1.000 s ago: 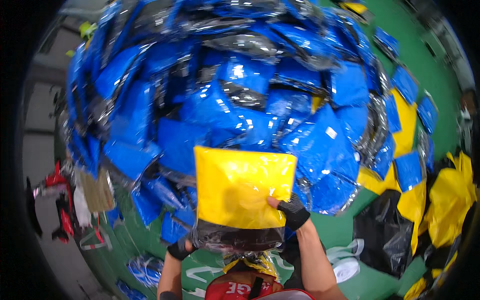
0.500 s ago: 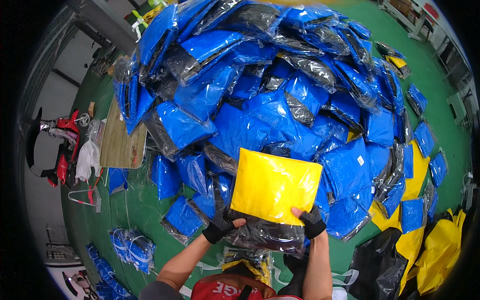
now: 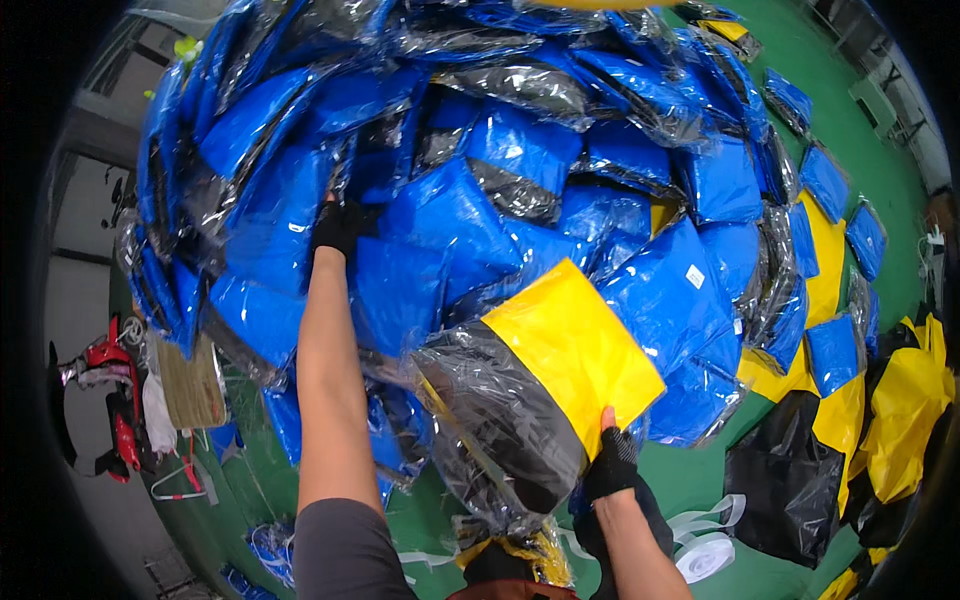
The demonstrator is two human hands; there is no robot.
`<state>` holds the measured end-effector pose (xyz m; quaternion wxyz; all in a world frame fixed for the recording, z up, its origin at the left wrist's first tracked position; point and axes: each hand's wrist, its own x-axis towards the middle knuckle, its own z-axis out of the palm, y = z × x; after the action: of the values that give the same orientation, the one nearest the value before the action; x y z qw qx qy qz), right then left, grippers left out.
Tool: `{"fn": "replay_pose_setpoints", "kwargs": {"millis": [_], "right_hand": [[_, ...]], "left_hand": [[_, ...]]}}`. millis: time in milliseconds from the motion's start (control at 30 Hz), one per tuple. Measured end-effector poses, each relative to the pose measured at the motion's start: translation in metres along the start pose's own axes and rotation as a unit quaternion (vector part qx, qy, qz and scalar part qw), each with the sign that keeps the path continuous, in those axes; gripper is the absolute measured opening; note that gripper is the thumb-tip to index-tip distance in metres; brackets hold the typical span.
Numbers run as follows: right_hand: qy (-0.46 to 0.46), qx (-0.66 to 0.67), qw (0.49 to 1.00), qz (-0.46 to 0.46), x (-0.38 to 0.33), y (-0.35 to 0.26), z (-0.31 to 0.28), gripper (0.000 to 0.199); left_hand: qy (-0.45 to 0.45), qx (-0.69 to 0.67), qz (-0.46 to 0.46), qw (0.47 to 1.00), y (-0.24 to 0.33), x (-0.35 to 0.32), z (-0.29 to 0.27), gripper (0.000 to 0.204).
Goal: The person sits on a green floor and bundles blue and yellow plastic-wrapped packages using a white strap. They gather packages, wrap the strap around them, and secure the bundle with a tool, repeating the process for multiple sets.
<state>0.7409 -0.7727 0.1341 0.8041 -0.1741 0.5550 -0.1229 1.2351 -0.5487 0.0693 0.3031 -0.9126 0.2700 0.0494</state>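
A big heap of blue plastic-wrapped packets [image 3: 480, 200] fills most of the view. My left hand [image 3: 340, 225], in a black glove, reaches up into the heap and grips a blue packet [image 3: 270, 215]. Lower down, my right hand [image 3: 612, 465], also gloved, holds a yellow and black packet in clear wrap [image 3: 545, 385] by its lower right corner. That packet is tilted and overlaps the blue heap.
Green floor [image 3: 700, 475] lies below the heap. Yellow packets [image 3: 825, 260] and a black bag [image 3: 790, 485] lie at the right, with white tape rolls [image 3: 705, 555] near my right arm. A brown cardboard piece [image 3: 190, 385] and red items [image 3: 115, 400] sit at the left.
My left hand has let go of the yellow packet and stretched up into the blue heap. The right hand alone now holds the yellow packet, which has tilted.
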Motion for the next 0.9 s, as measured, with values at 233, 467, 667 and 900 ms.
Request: {"fn": "replay_pose_setpoints", "kwargs": {"millis": [233,467,667,900], "right_hand": [[-0.034,0.043,0.998,-0.012,0.006,-0.004,0.005,0.043],[-0.14,0.169,0.971,-0.089,0.044,-0.04,0.005,0.052],[-0.401,0.167,0.901,-0.011,0.074,-0.079,-0.041,0.054],[-0.154,0.129,0.978,0.046,0.009,-0.019,0.01,0.045]], "left_hand": [[0.341,-0.357,-0.265,0.828,0.02,-0.005,0.045,0.015],[0.252,-0.649,0.032,0.717,0.219,-0.171,-0.115,0.021],[0.306,-0.742,0.015,0.596,0.091,-0.283,-0.164,0.024],[0.137,-0.483,-0.313,0.806,-0.125,-0.258,0.149,0.043]]}}
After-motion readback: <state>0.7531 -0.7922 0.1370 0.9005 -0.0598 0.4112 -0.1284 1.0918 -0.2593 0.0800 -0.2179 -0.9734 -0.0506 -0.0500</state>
